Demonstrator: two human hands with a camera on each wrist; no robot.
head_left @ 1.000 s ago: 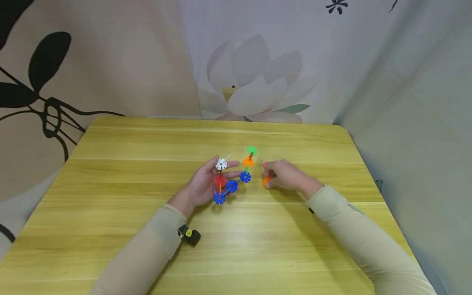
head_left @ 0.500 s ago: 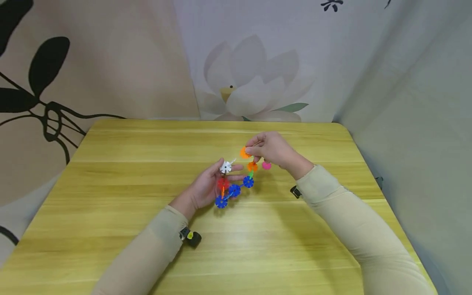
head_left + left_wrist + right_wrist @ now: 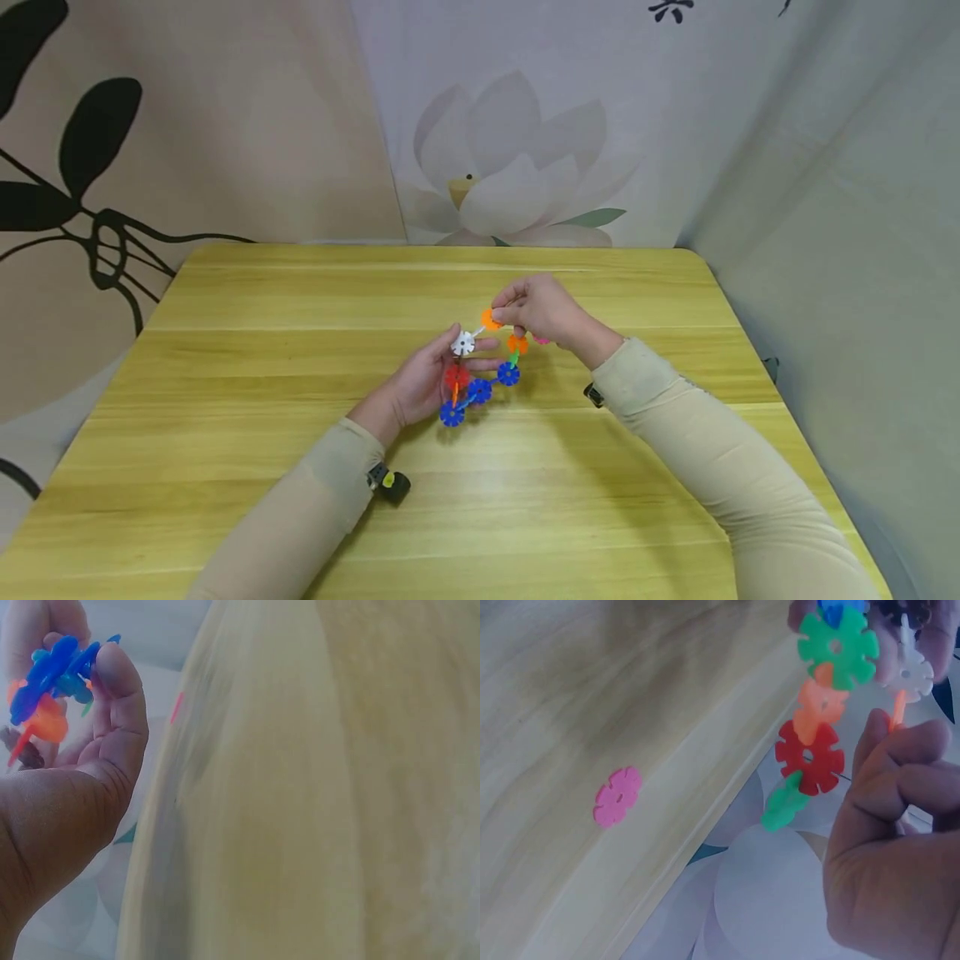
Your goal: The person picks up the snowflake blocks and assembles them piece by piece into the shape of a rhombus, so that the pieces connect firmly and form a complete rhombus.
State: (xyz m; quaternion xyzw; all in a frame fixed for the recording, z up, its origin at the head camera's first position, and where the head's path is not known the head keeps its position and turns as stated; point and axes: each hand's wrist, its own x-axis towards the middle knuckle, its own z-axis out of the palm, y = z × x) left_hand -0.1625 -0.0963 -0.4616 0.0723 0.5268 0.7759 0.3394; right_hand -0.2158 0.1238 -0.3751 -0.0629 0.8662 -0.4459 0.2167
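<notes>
My left hand (image 3: 416,387) holds a chain of interlocking snowflake discs, with red (image 3: 457,377), white and several blue discs (image 3: 480,391) in front of its palm and fingers. At the chain's upper end is a white disc (image 3: 462,342), close to the left thumb. My right hand (image 3: 551,310) pinches an orange snowflake disc (image 3: 491,319), whose edge meets the white pieces at that end. The chain's other arm, with green (image 3: 838,649), orange and red discs (image 3: 810,757), hangs below the right hand, partly hidden by it in the head view.
A loose pink snowflake disc (image 3: 617,796) lies on the wooden table (image 3: 300,333), partly behind the right hand in the head view. A printed curtain (image 3: 517,167) hangs behind the table's far edge. Dark wrist cameras (image 3: 392,486) are strapped to the sleeves.
The right hand has picked up the orange disc from the table, carried it left and brought it to the white end of the chain. The left hand has shifted only slightly right.
</notes>
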